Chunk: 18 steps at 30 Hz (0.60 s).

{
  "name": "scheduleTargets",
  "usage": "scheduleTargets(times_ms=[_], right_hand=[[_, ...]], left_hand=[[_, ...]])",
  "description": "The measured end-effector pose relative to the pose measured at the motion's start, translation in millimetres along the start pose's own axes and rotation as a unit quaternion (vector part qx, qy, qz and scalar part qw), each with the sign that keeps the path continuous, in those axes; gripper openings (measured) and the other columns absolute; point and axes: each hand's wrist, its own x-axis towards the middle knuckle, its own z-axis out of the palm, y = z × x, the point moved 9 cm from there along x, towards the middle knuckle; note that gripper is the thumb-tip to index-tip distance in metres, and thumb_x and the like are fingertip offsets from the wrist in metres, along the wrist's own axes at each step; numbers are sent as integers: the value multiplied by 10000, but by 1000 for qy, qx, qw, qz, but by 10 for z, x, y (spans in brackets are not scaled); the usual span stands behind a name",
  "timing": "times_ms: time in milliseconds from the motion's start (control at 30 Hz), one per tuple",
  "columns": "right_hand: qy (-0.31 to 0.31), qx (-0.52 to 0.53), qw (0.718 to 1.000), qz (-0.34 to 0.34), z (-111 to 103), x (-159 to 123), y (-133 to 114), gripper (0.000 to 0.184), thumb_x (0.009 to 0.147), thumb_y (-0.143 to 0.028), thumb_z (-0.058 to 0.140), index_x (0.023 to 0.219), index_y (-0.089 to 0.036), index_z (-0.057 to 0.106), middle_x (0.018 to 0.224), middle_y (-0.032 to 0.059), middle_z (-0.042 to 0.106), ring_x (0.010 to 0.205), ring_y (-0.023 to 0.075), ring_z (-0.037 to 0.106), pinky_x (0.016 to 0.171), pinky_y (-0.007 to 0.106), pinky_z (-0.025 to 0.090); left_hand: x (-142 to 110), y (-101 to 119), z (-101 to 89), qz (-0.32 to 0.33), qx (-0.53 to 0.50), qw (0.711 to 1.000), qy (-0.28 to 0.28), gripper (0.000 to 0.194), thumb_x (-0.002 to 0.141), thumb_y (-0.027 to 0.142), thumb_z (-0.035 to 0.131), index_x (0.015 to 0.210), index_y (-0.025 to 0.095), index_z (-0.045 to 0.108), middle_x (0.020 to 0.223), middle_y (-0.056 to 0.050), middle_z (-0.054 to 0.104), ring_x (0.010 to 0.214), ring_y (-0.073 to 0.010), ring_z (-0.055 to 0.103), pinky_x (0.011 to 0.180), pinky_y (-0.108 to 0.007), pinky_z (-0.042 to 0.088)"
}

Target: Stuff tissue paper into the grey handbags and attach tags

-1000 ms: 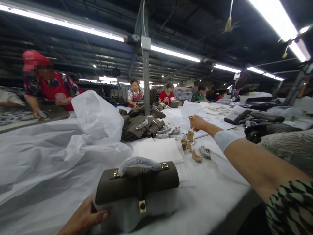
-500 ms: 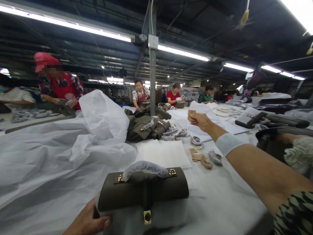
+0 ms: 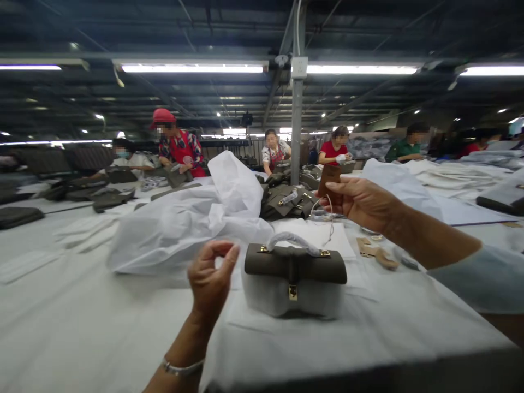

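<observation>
My right hand (image 3: 360, 202) is closed on a brown hang tag (image 3: 329, 180), pinching it between thumb and fingers. From the tag a thin pale string (image 3: 331, 224) dangles above the white sheets. My left hand (image 3: 213, 273) is raised to the left of a handbag, apart from it, with fingers curled and thumb and forefinger close together; nothing shows in it. The dark olive handbag (image 3: 295, 266) stands upright on the white-covered table, its lower body in pale wrapping. Its handle (image 3: 292, 240) is wrapped in clear film, and a gold clasp (image 3: 292, 293) sits at the front.
Crumpled white wrapping (image 3: 180, 229) lies behind my left hand. A heap of olive bags (image 3: 286, 202) is piled near the pillar (image 3: 297, 125). Brown card pieces (image 3: 366, 247) lie right of the handbag. Several co-workers stand at the far tables.
My left hand has let go of the handbag's left side and risen. My right hand has drawn the hang tag nearer. The view has turned left.
</observation>
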Motion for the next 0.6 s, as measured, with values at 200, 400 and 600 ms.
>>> scheduleTargets(times_ms=[200,400,600], right_hand=[[-19,120,992,-21,896,-546,137,147,819,-217,576,963,-197,598,979,76,684,771,172,657,808,369,560],[-11,191,981,-30,1056,-860,309,191,759,-281,675,930,-220,614,973,57,690,849,190,666,824,373,554],[-14,85,996,-16,750,-933,596,262,700,-350,725,852,-170,611,744,32,666,617,135,604,571,253,499]], left_hand=[[-500,983,625,135,-20,975,-176,409,693,347,795,1028,178,631,998,-95,632,932,-240,576,814,-338,459],[-716,692,641,61,-56,985,-149,144,888,245,568,775,182,630,854,-72,585,858,-200,546,807,-329,426],[-862,453,392,-98,-294,927,-212,227,881,277,578,682,172,607,889,-74,671,1129,-230,514,1005,-335,343]])
